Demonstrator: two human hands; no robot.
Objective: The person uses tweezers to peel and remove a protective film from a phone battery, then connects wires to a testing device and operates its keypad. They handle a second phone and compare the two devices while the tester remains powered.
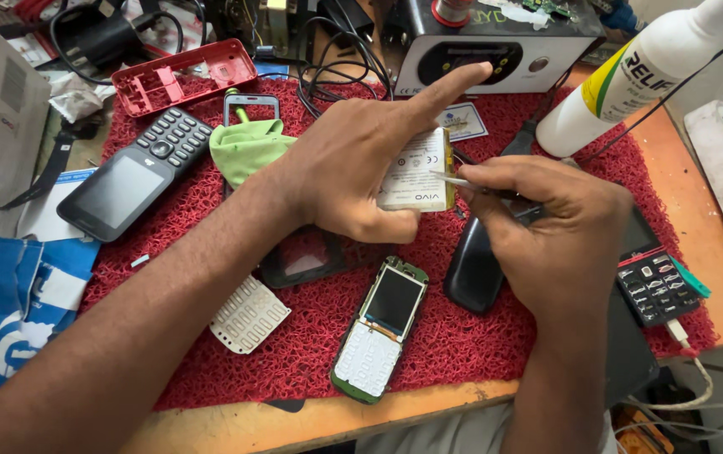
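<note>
Battery [414, 172] in left hand [353, 172], above mat [311, 336]; tweezers [454, 180] touching battery's right edge; stripped phone [381, 328] below; keypad phone [139, 172] far left.

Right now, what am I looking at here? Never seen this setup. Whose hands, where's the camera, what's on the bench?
There is no machine here: a person works with two bare hands, and the single picture comes from a camera worn on their head, looking down at a workbench.

The left hand holds a flat white phone battery, forefinger stretched out. The right hand holds a thin metal tool with its tip at the battery's edge.

On the red mesh mat lie an opened green keypad phone, a loose white keypad sheet, a black keypad phone, a green cloth, a red plastic phone frame and a black back cover. A white squeeze bottle lies at the top right.
</note>
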